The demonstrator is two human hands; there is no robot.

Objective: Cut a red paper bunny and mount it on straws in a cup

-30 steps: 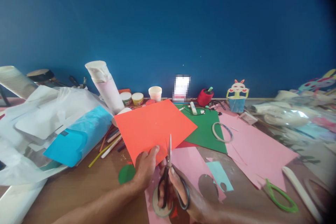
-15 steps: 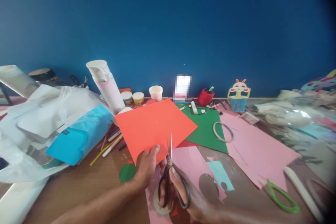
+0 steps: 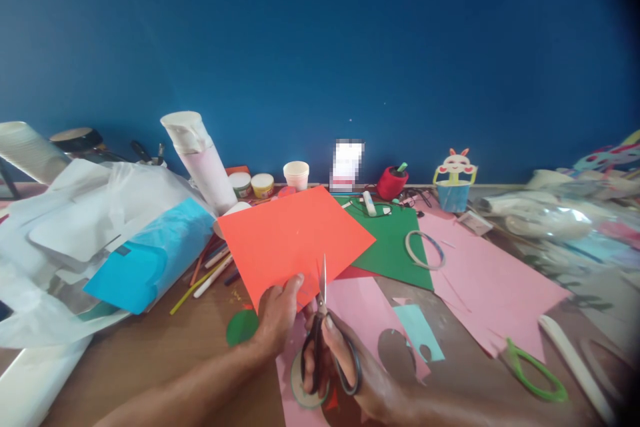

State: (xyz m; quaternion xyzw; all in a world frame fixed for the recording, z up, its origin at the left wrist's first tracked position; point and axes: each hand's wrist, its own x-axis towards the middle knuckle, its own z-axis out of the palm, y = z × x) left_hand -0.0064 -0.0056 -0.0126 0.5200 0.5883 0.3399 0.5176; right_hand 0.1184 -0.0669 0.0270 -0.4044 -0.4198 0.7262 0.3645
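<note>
My left hand point(image 3: 279, 315) pinches the lower edge of an orange-red sheet of paper point(image 3: 295, 240), thumb on top. My right hand point(image 3: 345, 360) has its fingers through the dark handles of a pair of scissors point(image 3: 321, 310). The blades are pointing away from me and lie over the sheet's lower right edge; handles are spread apart. Beneath the right hand lie a pink sheet with cut-outs point(image 3: 353, 303) and a roll of tape point(image 3: 300, 390), partly hidden. A green paper circle point(image 3: 242, 327) rests left of my left hand.
Behind the orange-red sheet lies green paper point(image 3: 395, 253), with a ring point(image 3: 411, 250) on its edge. Pink paper point(image 3: 495, 280) and green-handled scissors point(image 3: 537, 377) are at right. Plastic bags point(image 3: 120, 193) and blue paper point(image 3: 150, 267) fill the left. Paint jars point(image 3: 263, 185) stand by the wall.
The view has shifted very slightly. Both hands, the scissors and the orange-red sheet keep nearly the same positions.
</note>
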